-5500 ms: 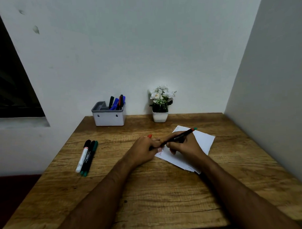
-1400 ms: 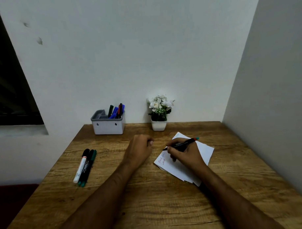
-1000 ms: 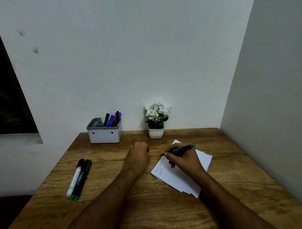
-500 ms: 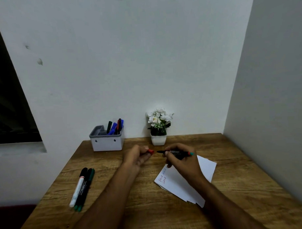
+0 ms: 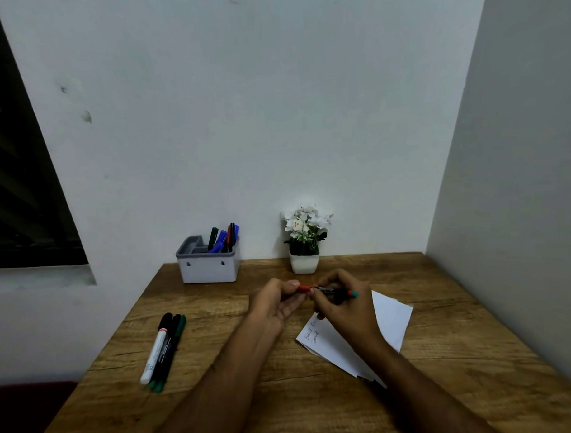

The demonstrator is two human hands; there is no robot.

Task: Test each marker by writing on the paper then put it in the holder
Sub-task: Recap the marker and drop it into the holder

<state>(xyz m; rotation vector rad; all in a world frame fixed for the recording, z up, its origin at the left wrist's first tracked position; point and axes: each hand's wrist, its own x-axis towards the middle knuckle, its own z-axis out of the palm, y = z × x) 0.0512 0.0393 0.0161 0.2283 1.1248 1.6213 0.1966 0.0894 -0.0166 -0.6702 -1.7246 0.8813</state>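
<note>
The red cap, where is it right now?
In the head view, the red cap is mid-table, pinched by the left hand, meeting the marker the right hand holds.

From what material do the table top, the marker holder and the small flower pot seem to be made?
Table: wood or a wood-look laminate, matte; brown grain lines and knots show, but solid or veneer cannot be told.
Marker holder: probably moulded plastic, pale body with a grey rim, smooth.
Flower pot: white and smooth, plastic or glazed ceramic; the look leaves it open.

Left hand (image 5: 278, 305) caps marker (image 5: 332, 290) (right hand (image 5: 344, 306) holding).
</note>
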